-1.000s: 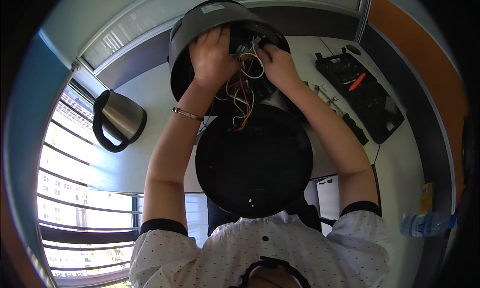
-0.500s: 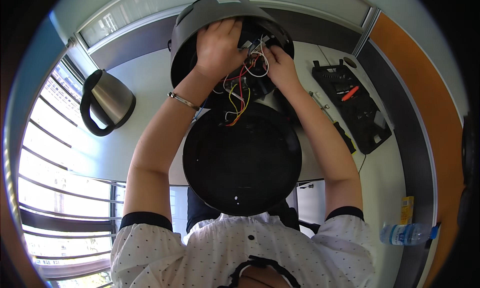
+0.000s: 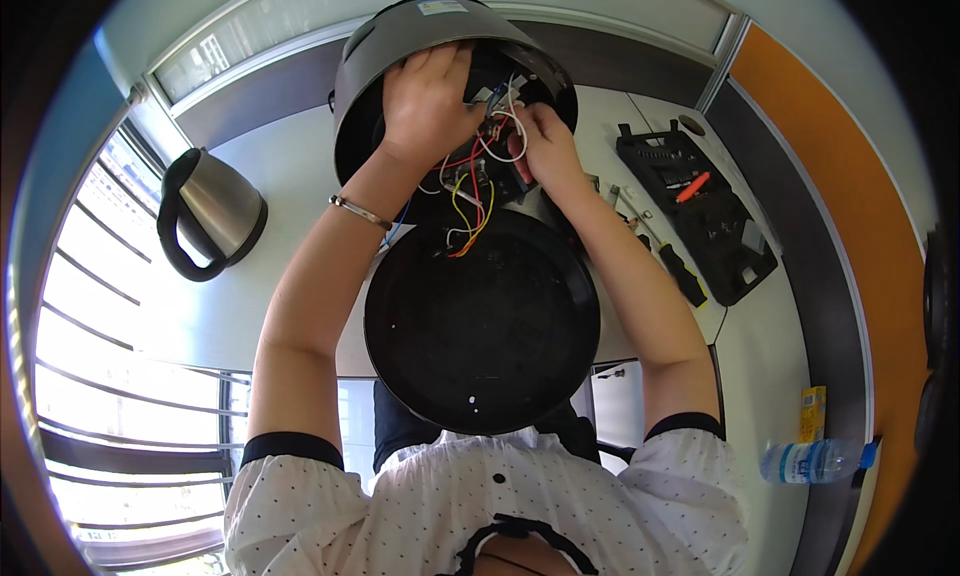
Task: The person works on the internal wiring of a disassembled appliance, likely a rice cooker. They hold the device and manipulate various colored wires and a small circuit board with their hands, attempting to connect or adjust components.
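A large grey round appliance housing (image 3: pixel 420 31) lies on its side at the far end of the table, its hollow end toward me. Inside it, my left hand (image 3: pixel 430 101) rests with fingers stretched toward the inner wall and the thumb by the wires. My right hand (image 3: pixel 545 151) is at the opening's right side, fingers bent together beside a looped white wire (image 3: pixel 520 146); what they pinch is hidden. Red and yellow wires (image 3: pixel 478 211) run down to a black round pan-shaped cover (image 3: pixel 485 326), which lies nearest me, over the table's front edge.
To the left stands a steel kettle (image 3: pixel 222 206) with a black handle. On the right lie an open black tool case (image 3: pixel 700 216) holding an orange-red tool (image 3: pixel 692 187), and a screwdriver (image 3: pixel 682 274). Farther right are a water bottle (image 3: pixel 815 462) and a yellow box (image 3: pixel 813 414).
The view has shifted slightly. My right hand has moved a little lower and its fingers have changed position by the white wire. My left hand stays inside the housing.
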### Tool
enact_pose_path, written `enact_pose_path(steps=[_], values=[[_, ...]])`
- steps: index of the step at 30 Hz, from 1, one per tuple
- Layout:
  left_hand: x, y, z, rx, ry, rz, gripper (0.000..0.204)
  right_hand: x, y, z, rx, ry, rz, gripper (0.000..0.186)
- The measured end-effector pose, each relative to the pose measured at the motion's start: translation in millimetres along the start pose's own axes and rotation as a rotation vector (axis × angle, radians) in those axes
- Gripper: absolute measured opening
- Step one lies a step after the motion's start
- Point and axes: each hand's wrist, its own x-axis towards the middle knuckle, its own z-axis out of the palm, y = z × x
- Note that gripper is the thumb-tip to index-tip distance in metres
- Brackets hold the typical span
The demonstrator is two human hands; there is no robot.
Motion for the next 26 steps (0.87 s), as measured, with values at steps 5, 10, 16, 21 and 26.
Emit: enact_pose_path(steps=[5, 10, 16, 21, 26], values=[[-1, -1, 0, -0.005, -0.012, -0.006, 0.063, 6, 17, -2, -0.305, 0.089, -0.181, 0.028], [-1, -1, 1, 0.0, -0.002, 0.007, 0.061, 3, 12, 2, -0.336, 0.166, -0.268, 0.029], [0, -3, 5, 0.026, 0.019, 0.049, 0.062, 3, 9, 2, -0.35, 0.176, -0.313, 0.027], [2, 1, 3, 0.049, 0.019, 0.069, 0.071, 3, 8, 0, -0.426, 0.148, -0.431, 0.031], [6, 3, 4, 0.064, 0.007, 0.091, 0.072, 10, 18, 2, -0.512, 0.206, -0.38, 0.031]])
